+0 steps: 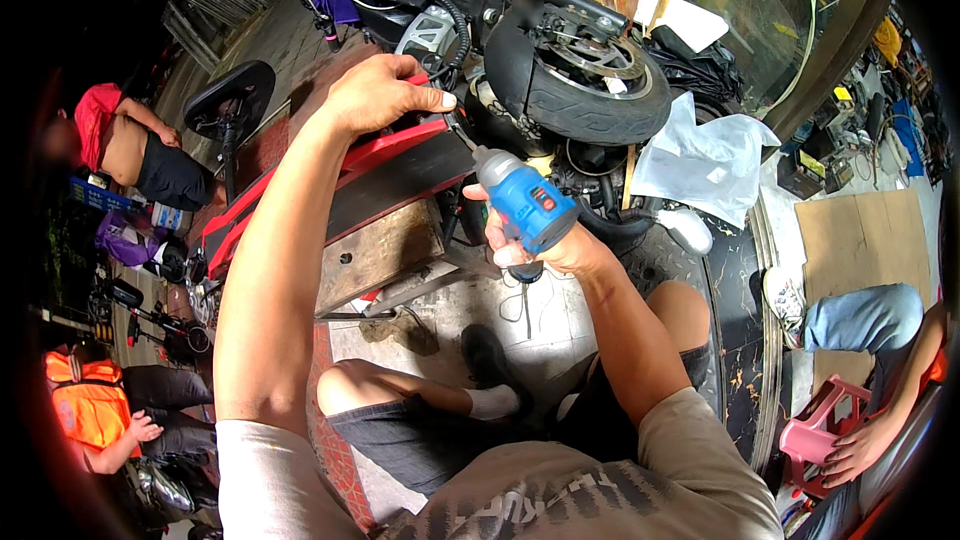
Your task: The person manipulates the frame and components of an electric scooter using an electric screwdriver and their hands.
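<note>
My right hand (572,250) is wrapped round the grip of a blue cordless driver (532,202). Its grey nose and thin bit slant up and left to the end of a red-and-black scooter body (400,175). Whether the bit sits in a screw is too small to tell. Over the far edge of that body lies my left hand (378,95), thumb stretched toward the bit and the other fingers curled down, partly hidden. Just beyond the driver are a black-tyred wheel (600,112) with a brake disc and a black fender.
A wooden block (385,252) stands under the scooter body. Clear plastic sheeting (700,162) lies right of the wheel. At right, a seated person's hand rests by a pink stool (825,425), near flat cardboard (865,240). Two people and a bicycle-like vehicle are at left.
</note>
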`<state>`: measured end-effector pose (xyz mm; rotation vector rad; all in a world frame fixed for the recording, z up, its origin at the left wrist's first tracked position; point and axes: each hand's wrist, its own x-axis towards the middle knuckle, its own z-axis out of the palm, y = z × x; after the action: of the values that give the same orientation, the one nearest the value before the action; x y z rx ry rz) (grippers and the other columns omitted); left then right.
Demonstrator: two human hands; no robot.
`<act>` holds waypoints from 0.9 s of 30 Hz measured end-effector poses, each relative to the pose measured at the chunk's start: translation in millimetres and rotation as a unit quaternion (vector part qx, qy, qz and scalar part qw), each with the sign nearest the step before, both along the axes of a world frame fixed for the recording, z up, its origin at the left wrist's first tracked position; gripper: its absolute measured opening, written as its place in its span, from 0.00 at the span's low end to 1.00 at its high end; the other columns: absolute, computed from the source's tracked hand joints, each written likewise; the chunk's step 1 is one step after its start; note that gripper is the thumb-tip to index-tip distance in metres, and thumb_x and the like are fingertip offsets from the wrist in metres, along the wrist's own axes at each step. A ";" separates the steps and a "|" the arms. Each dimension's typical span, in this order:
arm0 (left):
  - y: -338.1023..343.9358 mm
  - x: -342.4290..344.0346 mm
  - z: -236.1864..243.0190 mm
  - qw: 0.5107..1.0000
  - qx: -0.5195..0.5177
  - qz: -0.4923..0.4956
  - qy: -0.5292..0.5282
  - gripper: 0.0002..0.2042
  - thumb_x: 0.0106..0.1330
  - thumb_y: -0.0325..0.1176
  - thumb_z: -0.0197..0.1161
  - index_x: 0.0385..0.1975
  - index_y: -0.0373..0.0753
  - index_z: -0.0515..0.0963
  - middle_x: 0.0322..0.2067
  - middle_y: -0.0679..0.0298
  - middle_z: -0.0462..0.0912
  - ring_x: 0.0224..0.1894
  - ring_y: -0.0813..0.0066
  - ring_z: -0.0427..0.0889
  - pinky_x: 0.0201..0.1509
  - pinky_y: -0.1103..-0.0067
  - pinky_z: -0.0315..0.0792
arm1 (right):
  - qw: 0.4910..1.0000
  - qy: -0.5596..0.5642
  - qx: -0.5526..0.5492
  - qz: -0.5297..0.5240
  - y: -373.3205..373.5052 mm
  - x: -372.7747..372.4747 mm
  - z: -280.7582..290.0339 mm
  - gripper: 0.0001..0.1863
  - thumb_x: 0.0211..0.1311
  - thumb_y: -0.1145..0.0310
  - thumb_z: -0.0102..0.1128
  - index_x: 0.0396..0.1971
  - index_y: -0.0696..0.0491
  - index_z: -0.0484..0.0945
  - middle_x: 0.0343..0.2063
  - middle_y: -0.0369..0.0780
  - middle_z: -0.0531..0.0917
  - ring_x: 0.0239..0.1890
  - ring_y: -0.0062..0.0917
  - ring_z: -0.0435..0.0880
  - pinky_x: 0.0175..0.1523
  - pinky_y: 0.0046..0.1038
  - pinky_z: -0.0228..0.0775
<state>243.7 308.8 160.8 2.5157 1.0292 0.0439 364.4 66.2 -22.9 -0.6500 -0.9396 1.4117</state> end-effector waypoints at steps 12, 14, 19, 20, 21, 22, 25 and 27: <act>-7.5 3.2 6.8 0.999 0.020 0.009 0.038 0.35 0.48 0.67 0.79 0.43 0.39 0.87 0.39 0.56 0.89 0.47 0.61 0.87 0.54 0.66 0.76 | 0.770 -0.563 -0.026 -0.300 5.0 -35.5 17.0 0.36 0.51 0.66 0.82 0.59 0.55 0.73 0.44 0.46 0.88 0.50 0.35 0.90 0.56 0.37 0.79; -6.9 4.2 6.6 0.999 0.032 0.009 0.043 0.37 0.47 0.69 0.78 0.44 0.39 0.87 0.41 0.55 0.90 0.49 0.60 0.87 0.56 0.66 0.76 | 0.764 -0.565 -0.027 -0.311 8.5 -39.6 14.3 0.37 0.51 0.67 0.81 0.60 0.54 0.73 0.45 0.48 0.88 0.51 0.39 0.89 0.57 0.37 0.79; -6.4 1.7 5.7 0.998 0.042 0.015 0.039 0.38 0.47 0.69 0.78 0.46 0.40 0.86 0.44 0.55 0.90 0.52 0.59 0.87 0.59 0.66 0.76 | 0.916 -0.332 0.037 -0.219 13.6 -40.7 0.3 0.32 0.53 0.69 0.80 0.58 0.55 0.75 0.43 0.41 0.87 0.46 0.26 0.87 0.55 0.33 0.79; -7.4 1.7 6.8 0.998 0.040 0.013 0.040 0.38 0.47 0.69 0.78 0.46 0.40 0.87 0.44 0.55 0.90 0.52 0.59 0.87 0.59 0.66 0.76 | 0.955 -0.222 0.071 -0.182 10.1 -36.5 1.6 0.30 0.53 0.67 0.83 0.54 0.55 0.78 0.44 0.37 0.86 0.45 0.19 0.83 0.55 0.29 0.78; -8.6 2.2 7.8 0.998 0.039 0.012 0.041 0.38 0.47 0.70 0.77 0.47 0.40 0.87 0.44 0.55 0.90 0.52 0.58 0.87 0.59 0.66 0.76 | 0.964 -0.202 0.053 -0.167 10.5 -31.0 -9.8 0.30 0.52 0.65 0.85 0.54 0.55 0.79 0.44 0.36 0.86 0.44 0.19 0.83 0.54 0.28 0.78; -9.5 2.5 7.9 0.998 0.037 0.012 0.041 0.39 0.47 0.70 0.77 0.47 0.40 0.87 0.45 0.55 0.90 0.52 0.58 0.87 0.59 0.65 0.76 | 0.971 -0.181 0.033 -0.151 9.9 -25.7 -12.7 0.31 0.51 0.63 0.87 0.53 0.55 0.80 0.44 0.34 0.86 0.44 0.18 0.83 0.53 0.27 0.78; -10.7 -0.3 7.4 0.997 0.062 0.013 0.045 0.39 0.48 0.71 0.76 0.48 0.41 0.87 0.46 0.56 0.90 0.54 0.58 0.87 0.60 0.65 0.75 | 0.972 -0.202 0.013 -0.116 3.3 -10.7 -19.4 0.37 0.49 0.61 0.89 0.59 0.54 0.81 0.43 0.34 0.87 0.44 0.18 0.83 0.53 0.27 0.78; -10.1 -2.3 3.6 0.997 0.063 0.016 0.046 0.39 0.49 0.71 0.75 0.49 0.41 0.86 0.47 0.56 0.90 0.55 0.58 0.87 0.61 0.65 0.75 | 0.959 -0.259 -0.012 -0.112 1.0 -5.8 -28.5 0.36 0.50 0.66 0.87 0.62 0.53 0.81 0.44 0.32 0.87 0.43 0.17 0.82 0.53 0.27 0.78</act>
<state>241.4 298.7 164.5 2.6354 1.1360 0.0019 358.6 67.2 -51.4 -1.1418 -1.2120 1.0668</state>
